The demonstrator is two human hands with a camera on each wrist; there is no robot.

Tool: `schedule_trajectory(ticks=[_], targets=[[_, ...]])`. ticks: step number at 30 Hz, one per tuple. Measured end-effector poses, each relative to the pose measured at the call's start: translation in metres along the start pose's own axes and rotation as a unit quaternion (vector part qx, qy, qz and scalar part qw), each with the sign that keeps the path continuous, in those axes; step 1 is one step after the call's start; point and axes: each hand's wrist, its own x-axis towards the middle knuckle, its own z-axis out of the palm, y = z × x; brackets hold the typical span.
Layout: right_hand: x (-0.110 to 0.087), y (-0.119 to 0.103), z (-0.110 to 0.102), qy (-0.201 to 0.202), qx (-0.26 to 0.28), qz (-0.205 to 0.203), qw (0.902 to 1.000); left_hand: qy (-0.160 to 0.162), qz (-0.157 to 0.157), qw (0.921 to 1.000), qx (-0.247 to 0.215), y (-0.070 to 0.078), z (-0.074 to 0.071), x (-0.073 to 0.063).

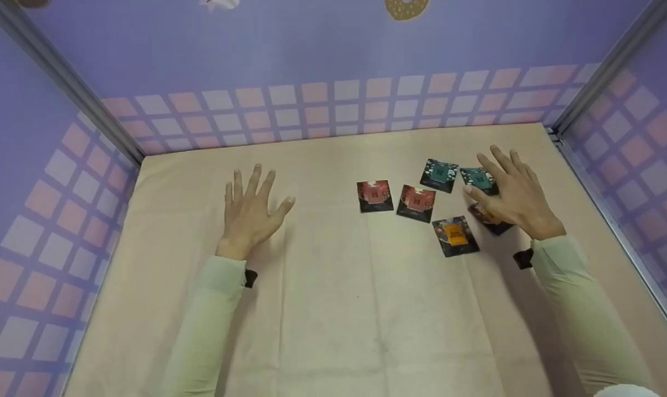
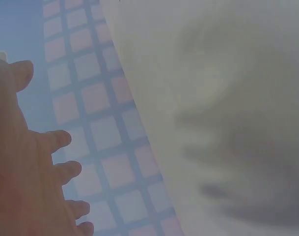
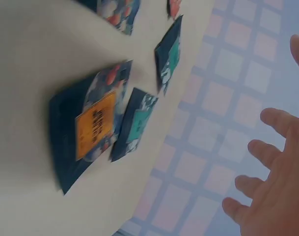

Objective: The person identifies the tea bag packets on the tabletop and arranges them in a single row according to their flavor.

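Note:
Several small square packets lie flat on the cloth, right of the middle. Two are red, a left one (image 1: 375, 196) and a right one (image 1: 416, 203). Behind them is a teal packet (image 1: 439, 175), with a second teal packet (image 1: 476, 177) partly under the right hand's outline. Nearer the front lies an orange-labelled packet (image 1: 455, 236); another orange packet (image 3: 95, 123) is largely covered by the hand in the head view. My right hand (image 1: 512, 193) hovers above these with fingers spread, holding nothing. My left hand (image 1: 250, 212) is raised over bare cloth, fingers spread, holding nothing.
A pale cloth (image 1: 333, 309) covers the table. Purple walls with pink and white squares (image 1: 316, 105) close off the back and both sides, and metal posts (image 1: 603, 71) stand at the back corners. Dark straps show under both wrists.

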Motion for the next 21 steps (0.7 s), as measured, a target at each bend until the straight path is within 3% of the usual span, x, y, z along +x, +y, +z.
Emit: schedule_trajectory(ticks=[11, 21], targets=[[-0.027, 0.028, 0.017, -0.005, 0.044, -0.024, 0.9987, -0.032, 0.046, 0.9984, 0.007, 0.059, 0.038, 0.006], [-0.04, 0.046, 0.034, -0.053, 0.097, -0.023, 0.9936, -0.047, 0.08, 0.9956, 0.016, 0.108, 0.067, 0.014]])
